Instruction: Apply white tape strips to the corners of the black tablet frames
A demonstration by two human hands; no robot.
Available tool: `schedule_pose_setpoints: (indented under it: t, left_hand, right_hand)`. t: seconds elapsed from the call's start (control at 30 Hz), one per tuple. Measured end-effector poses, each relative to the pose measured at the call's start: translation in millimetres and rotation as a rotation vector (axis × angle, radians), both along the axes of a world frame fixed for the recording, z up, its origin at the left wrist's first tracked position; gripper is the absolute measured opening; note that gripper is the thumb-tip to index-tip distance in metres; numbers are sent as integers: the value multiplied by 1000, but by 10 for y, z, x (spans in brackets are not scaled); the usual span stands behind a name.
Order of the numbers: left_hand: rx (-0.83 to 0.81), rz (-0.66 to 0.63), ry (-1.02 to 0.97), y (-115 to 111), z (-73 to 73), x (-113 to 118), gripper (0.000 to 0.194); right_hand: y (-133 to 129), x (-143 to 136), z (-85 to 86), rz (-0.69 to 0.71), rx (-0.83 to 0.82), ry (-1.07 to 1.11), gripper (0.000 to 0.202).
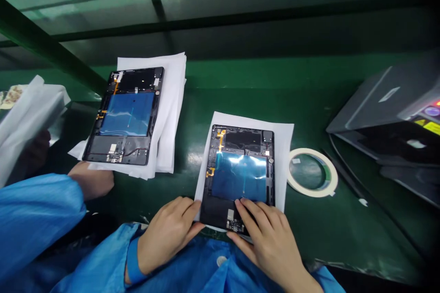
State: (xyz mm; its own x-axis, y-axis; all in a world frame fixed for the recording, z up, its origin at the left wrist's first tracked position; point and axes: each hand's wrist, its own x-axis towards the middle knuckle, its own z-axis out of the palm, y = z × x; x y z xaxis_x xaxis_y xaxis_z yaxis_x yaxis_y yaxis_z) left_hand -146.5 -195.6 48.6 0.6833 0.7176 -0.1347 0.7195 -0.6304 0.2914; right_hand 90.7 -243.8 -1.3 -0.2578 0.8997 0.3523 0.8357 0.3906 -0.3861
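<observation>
An opened tablet housing [237, 174], with a blue film over its middle and gold flex cables on its left, lies on white paper [283, 142] close to my body. At its lower left corner my left hand [172, 226] pinches the edge between thumb and fingers. My right hand [266, 233] grips the lower right part. Its fingertips press on top by the film's lower edge, and the thumb is at the bottom rim beside a small circuit board [234, 225].
A roll of cream tape [330, 178] lies right of the paper, near a black cable [364, 178] and a grey machine [371, 110]. At left, a co-worker's hand [94, 181] is by a second opened tablet [127, 119] on a paper stack [172, 110].
</observation>
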Motion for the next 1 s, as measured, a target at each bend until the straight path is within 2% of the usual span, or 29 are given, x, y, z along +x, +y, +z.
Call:
schedule_pose_setpoints:
  t: [0.13,0.27,0.4,0.5,0.57,0.6,0.73,0.77,0.8,0.87,0.93,1.0]
  left_hand:
    - [-49,-26,-22,20,17,-39,26]
    - [-110,-15,37,75,36,-9,14]
    - [-116,-92,105,122,76,21,20]
    - [-62,-186,33,205,118,55,29]
    - [1,-216,-87,308,121,100,37]
    - [37,-228,-146,370,109,131,38]
    - [159,-296,-288,599,-17,298,33]
    - [177,-314,-298,637,-54,335,33]
    - [187,-332,-301,667,-88,365,34]
    - [185,-363,-299,706,-138,403,36]
    - [167,-379,-289,725,-157,418,37]
    - [156,-386,-278,733,-150,423,37]
  right_hand:
    - [-14,-47,13,-5,-13,9,39]
    - [1,-29,12,10,-24,22,39]
    - [25,-43,42,48,-25,17,36]
    - [67,58,83,98,25,9,34]
    - [97,303,112,55,117,-13,26]
    - [103,488,129,-29,186,-60,24]
    - [34,1418,199,-566,565,-474,55]
    - [10,1626,203,-634,523,-563,57]
    - [-10,1804,198,-672,545,-583,56]
    - [-40,2072,164,-701,459,-603,52]
    - [-70,2258,123,-705,390,-607,45]
    - [-123,2392,99,-662,420,-612,35]
